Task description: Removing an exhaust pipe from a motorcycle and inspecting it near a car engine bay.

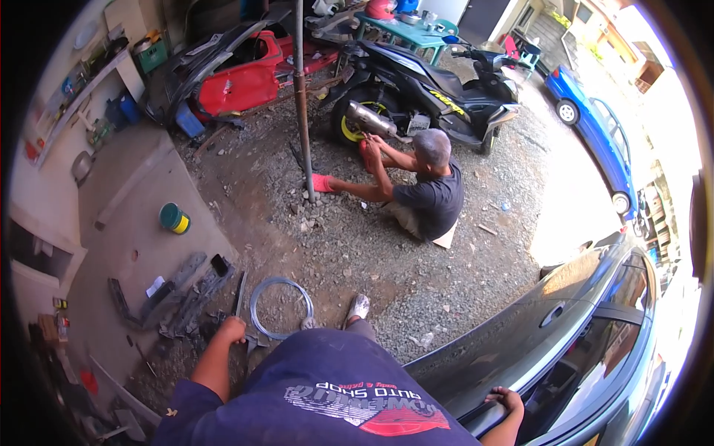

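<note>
The left hand (232, 329) is curled into a loose fist near the lower end of a dark, narrow strip (242, 291); whether it grips it, I cannot tell. The right hand (506, 399), fingers half bent, rests at the window edge of a dark car (513, 334), its hold unclear. A wire coil (253, 306) lies beside the strip. Beyond, a co-worker (439, 193) sits on gravel by a scooter (446, 78).

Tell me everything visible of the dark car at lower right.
The dark car, only partly in view, stands beside the person. Its curved body looks like glossy painted metal, reflecting its surroundings. A door handle and dark side windows show. The right hand is at its near side, apparently touching it.
</note>
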The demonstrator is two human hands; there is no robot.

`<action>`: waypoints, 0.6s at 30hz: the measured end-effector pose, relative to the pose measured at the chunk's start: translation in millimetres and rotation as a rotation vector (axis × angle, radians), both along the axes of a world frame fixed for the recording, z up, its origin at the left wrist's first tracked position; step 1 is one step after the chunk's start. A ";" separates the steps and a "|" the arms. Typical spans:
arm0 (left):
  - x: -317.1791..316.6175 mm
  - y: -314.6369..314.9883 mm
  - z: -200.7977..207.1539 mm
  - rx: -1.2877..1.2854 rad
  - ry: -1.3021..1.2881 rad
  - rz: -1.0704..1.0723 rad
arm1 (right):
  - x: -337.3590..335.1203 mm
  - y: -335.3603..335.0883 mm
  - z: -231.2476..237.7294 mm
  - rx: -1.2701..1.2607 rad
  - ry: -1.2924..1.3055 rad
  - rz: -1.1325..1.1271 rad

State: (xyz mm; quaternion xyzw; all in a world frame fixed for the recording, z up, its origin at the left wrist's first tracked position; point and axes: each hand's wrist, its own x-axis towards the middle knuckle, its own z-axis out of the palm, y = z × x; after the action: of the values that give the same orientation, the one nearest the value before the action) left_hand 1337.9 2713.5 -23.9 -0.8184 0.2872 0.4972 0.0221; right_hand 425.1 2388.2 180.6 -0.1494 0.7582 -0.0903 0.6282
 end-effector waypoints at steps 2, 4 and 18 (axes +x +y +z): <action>-12.1 -23.6 28.0 0.015 0.053 0.328 | -2.4 9.0 0.6 -0.018 0.028 -0.004; -8.1 -22.8 33.4 -0.012 0.040 0.354 | -2.6 5.8 -0.6 -0.033 0.033 0.018; 6.4 -39.8 54.7 -0.027 0.020 0.439 | -14.1 5.7 -1.7 -0.045 -0.021 0.085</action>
State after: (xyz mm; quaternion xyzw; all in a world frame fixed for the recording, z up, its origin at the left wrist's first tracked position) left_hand 1344.2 2673.7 30.8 -0.8566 0.1090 0.4941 -0.1007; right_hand 411.0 2393.9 178.9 -0.1947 0.7422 -0.0821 0.6360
